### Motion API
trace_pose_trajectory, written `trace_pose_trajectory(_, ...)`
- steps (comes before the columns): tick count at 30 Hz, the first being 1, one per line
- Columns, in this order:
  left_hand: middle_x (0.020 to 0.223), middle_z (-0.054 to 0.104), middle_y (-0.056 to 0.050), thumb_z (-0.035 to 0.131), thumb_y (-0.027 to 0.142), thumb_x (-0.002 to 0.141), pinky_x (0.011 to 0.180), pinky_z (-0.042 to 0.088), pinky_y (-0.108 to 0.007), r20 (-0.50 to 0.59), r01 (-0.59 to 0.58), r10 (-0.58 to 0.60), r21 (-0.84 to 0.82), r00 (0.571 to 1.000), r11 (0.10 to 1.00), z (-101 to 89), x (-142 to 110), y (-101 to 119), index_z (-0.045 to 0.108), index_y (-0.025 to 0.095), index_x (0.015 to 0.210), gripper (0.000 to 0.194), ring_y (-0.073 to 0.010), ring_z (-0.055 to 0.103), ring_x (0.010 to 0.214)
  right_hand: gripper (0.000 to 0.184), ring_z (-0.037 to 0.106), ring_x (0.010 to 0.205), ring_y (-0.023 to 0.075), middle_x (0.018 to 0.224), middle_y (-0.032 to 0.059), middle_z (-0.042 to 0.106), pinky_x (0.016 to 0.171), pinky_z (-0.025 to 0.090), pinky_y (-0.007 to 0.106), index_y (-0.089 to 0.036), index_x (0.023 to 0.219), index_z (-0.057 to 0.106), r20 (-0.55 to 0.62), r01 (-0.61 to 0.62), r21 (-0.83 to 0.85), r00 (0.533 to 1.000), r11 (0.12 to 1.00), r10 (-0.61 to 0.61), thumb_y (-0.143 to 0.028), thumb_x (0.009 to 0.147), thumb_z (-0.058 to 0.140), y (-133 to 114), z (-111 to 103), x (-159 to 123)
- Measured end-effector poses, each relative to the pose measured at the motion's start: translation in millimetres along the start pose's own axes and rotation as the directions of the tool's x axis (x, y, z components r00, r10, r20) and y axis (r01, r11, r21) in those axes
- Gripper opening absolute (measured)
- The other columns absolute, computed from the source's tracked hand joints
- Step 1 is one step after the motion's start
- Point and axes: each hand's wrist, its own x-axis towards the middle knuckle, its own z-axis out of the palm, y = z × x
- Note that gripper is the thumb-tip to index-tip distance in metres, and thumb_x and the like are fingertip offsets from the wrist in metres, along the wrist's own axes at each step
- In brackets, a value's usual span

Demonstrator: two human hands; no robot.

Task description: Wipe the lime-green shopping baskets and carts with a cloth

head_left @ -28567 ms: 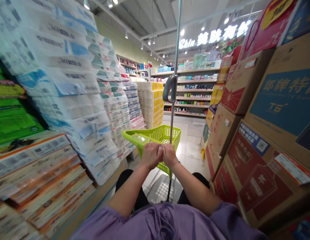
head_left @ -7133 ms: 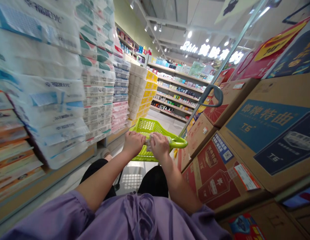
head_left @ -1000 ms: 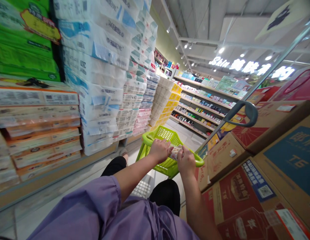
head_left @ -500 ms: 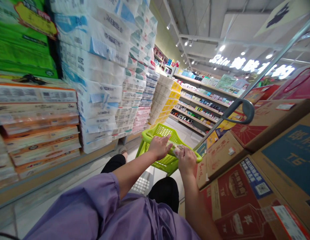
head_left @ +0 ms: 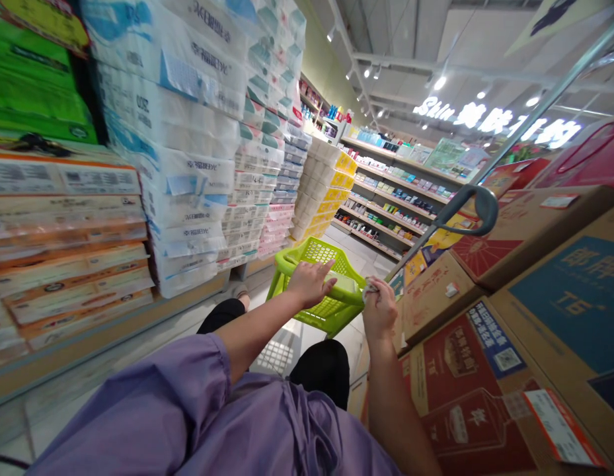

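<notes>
A lime-green shopping cart [head_left: 336, 251] stands in front of me, its perforated plastic basket below the handle bar [head_left: 347, 288]. My left hand [head_left: 310, 283] rests on the left part of that bar, thumb and forefinger stretched out and apart. Just past the bar's right end, my right hand [head_left: 380, 307] is closed around a crumpled whitish wipe [head_left: 370, 288]. Part of the wipe is hidden by the fingers, and it cannot be told whether it touches the cart.
Tall stacks of wrapped tissue packs [head_left: 188, 165] line the left side. Cardboard cartons [head_left: 465, 390] are piled close on the right, near a metal pole with a grey hook-shaped handle [head_left: 478, 211]. Stocked shelves [head_left: 386, 192] stand ahead across the tiled floor.
My right hand has lifted off the handle bar and shifted slightly right with the crumpled wipe. My left hand has stayed on the bar.
</notes>
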Motion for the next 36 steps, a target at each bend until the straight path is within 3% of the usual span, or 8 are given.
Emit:
trace_pose_trajectory(3, 0.122, 0.062, -0.012, 0.025, 0.050, 0.096, 0.088, 0.039, -0.041, -0.002, -0.003, 0.004, 0.014, 1.000, 1.000, 0.4, 0, 1, 0.041, 0.020, 0.139, 0.055, -0.0254, 0.061, 0.100, 0.026, 0.055, 0.109, 0.0236, 0.109, 0.0143, 0.064, 0.098, 0.042, 0.042, -0.015, 0.093, 0.065, -0.061, -0.013, -0.146, 0.998, 0.989, 0.004, -0.019, 0.089, 0.040, -1, -1, 5)
trace_pose_trajectory(7, 0.122, 0.062, -0.013, 0.023, 0.049, 0.097, 0.088, 0.040, -0.042, -0.017, -0.014, 0.015, 0.037, 1.000, 0.999, 4.6, 2, -1, 0.054, 0.021, 0.127, 0.052, -0.0266, 0.060, 0.103, 0.029, 0.057, 0.103, 0.0236, 0.105, 0.0126, 0.066, 0.096, 0.042, 0.043, -0.015, 0.096, 0.066, 0.224, 0.097, -0.226, 0.974, 0.969, -0.045, -0.016, 0.089, 0.038, -25, 20, -8)
trace_pose_trajectory(14, 0.120, 0.063, -0.012, 0.024, 0.047, 0.097, 0.089, 0.040, -0.043, -0.026, -0.007, 0.008, 0.013, 1.000, 1.000, 3.1, 4, -8, 0.059, 0.024, 0.121, 0.048, -0.0257, 0.060, 0.103, 0.039, 0.046, 0.124, 0.0249, 0.130, 0.0163, 0.055, 0.102, 0.038, 0.043, -0.013, 0.129, 0.051, 0.294, 0.165, -0.145, 0.949, 0.976, -0.117, -0.024, 0.095, 0.034, -58, 44, -21)
trace_pose_trajectory(19, 0.122, 0.061, -0.013, 0.026, 0.047, 0.096, 0.090, 0.039, -0.044, -0.013, -0.027, 0.027, 0.002, 1.000, 1.000, 2.9, 3, -12, 0.058, 0.023, 0.122, 0.047, -0.0263, 0.059, 0.105, 0.033, 0.058, 0.107, 0.0219, 0.115, 0.0139, 0.064, 0.093, 0.043, 0.037, -0.015, 0.109, 0.062, 0.299, 0.111, -0.130, 0.952, 0.985, -0.068, -0.023, 0.095, 0.034, -32, 23, -12)
trace_pose_trajectory(22, 0.121, 0.061, -0.013, 0.026, 0.046, 0.096, 0.089, 0.039, -0.044, -0.011, -0.039, 0.040, 0.002, 0.999, 0.999, 3.7, 1, -13, 0.058, 0.022, 0.123, 0.047, -0.0262, 0.059, 0.103, 0.029, 0.061, 0.090, 0.0218, 0.095, 0.0112, 0.068, 0.086, 0.043, 0.035, -0.015, 0.095, 0.065, 0.272, 0.042, -0.277, 0.962, 0.960, 0.037, -0.024, 0.090, 0.038, -4, 5, -10)
trace_pose_trajectory(26, 0.120, 0.061, -0.013, 0.026, 0.047, 0.096, 0.088, 0.040, -0.043, -0.014, -0.047, 0.048, 0.017, 0.999, 0.999, 3.2, -2, -10, 0.057, 0.022, 0.123, 0.048, -0.0259, 0.059, 0.101, 0.029, 0.058, 0.084, 0.0221, 0.087, 0.0105, 0.067, 0.081, 0.041, 0.034, -0.016, 0.085, 0.065, 0.260, 0.032, -0.367, 0.963, 0.930, 0.069, -0.025, 0.088, 0.038, 20, -8, -8)
trace_pose_trajectory(30, 0.117, 0.062, -0.012, 0.026, 0.052, 0.095, 0.085, 0.041, -0.041, 0.044, -0.035, 0.033, 0.027, 0.998, 0.999, 1.3, 6, -15, 0.057, 0.024, 0.124, 0.050, -0.0256, 0.059, 0.099, 0.030, 0.056, 0.079, 0.0213, 0.080, 0.0090, 0.065, 0.075, 0.040, 0.031, -0.017, 0.081, 0.064, 0.284, 0.020, -0.355, 0.955, 0.934, 0.088, -0.025, 0.089, 0.036, 19, -3, -4)
trace_pose_trajectory(36, 0.130, 0.059, -0.006, 0.027, 0.045, 0.096, 0.100, 0.034, -0.044, 0.133, 0.037, -0.048, 0.080, 0.990, 0.996, 0.5, 31, -56, 0.056, 0.029, 0.127, 0.045, -0.0247, 0.052, 0.118, 0.024, 0.056, 0.083, 0.0202, 0.087, 0.0082, 0.065, 0.079, 0.040, 0.031, -0.016, 0.089, 0.063, 0.320, 0.079, -0.334, 0.947, 0.939, 0.034, -0.025, 0.089, 0.040, -6, 16, -5)
